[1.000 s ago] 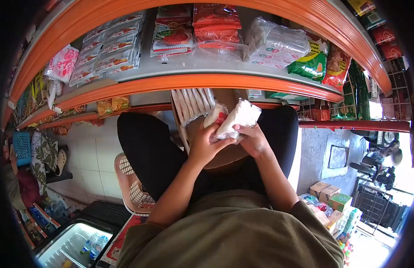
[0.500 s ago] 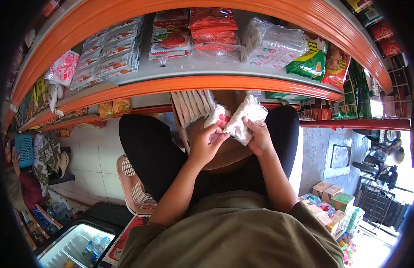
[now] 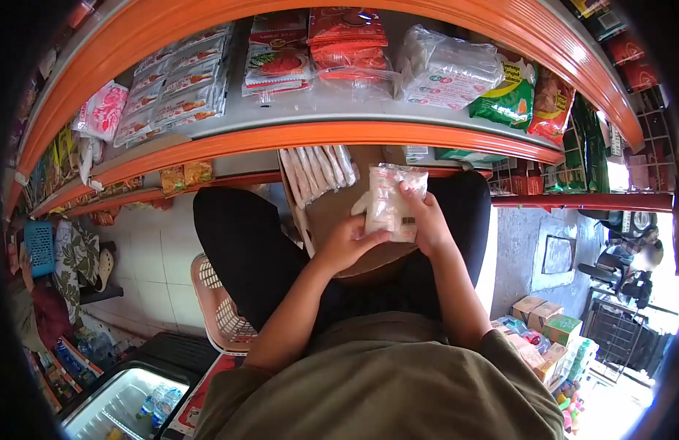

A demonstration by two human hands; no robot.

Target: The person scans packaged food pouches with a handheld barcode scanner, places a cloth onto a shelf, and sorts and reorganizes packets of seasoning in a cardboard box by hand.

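Upright between my hands is a white plastic packet (image 3: 390, 209) with faint red print and a barcode low on its right. My right hand (image 3: 429, 224) grips its right side, thumb across the front. My left hand (image 3: 352, 240) holds the lower left corner, thumb on the front; part of another white packet (image 3: 363, 204) shows behind it there. Below them, a cardboard box (image 3: 328, 220) sits between my knees, with a row of slim white packets (image 3: 317, 174) along its left side.
Orange-edged shelves (image 3: 325, 134) with sachets, red packs and a clear-wrapped bundle (image 3: 449, 70) stand ahead. A pink basket (image 3: 207, 301) is by my left leg. Another person's patterned clothing (image 3: 67, 257) shows at far left. Cartons (image 3: 541, 315) lie at lower right.
The two packets, earlier side by side and tilted apart, now overlap, with the front one turned upright and its barcode showing. Both hands have shifted slightly around them.
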